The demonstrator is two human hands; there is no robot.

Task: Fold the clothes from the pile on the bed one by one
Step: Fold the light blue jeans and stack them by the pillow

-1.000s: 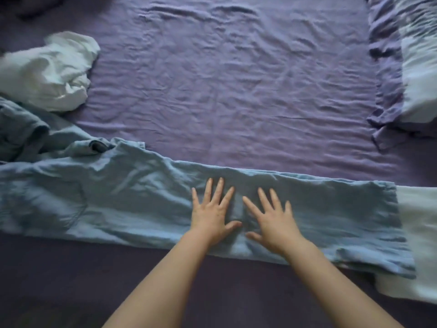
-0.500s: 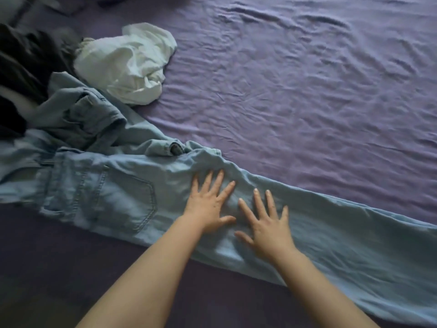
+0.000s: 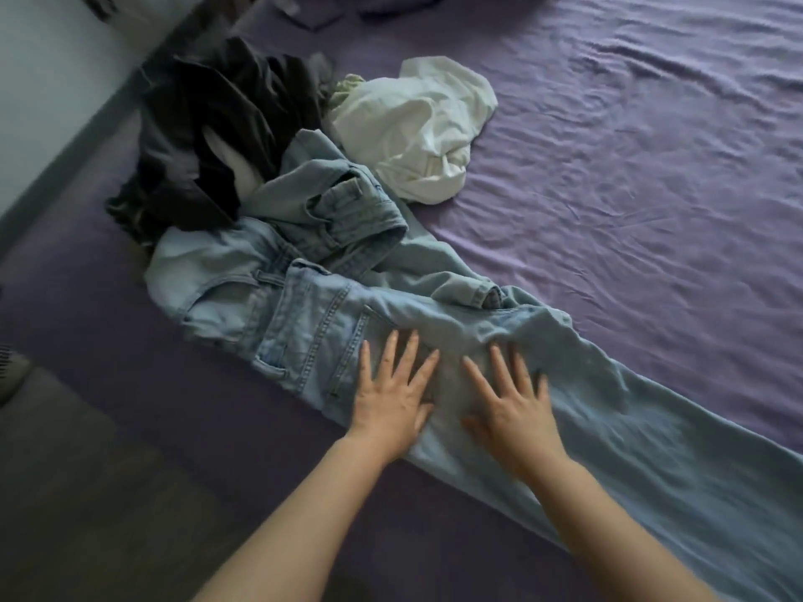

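Left hand [image 3: 391, 399], right hand [image 3: 512, 410]: both flat, fingers spread, palms pressing light-blue denim jeans [image 3: 434, 336]; nothing gripped. Beyond left hand: crumpled white garment [image 3: 417, 119], dark clothes heap [image 3: 217, 123].

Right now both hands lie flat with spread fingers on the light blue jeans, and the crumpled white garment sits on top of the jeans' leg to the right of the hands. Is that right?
Not quite. Both the left hand and right hand do press flat on the light blue jeans, but the head view shows the crumpled white garment lying on the purple sheet beyond the jeans' waistband, not on the leg.
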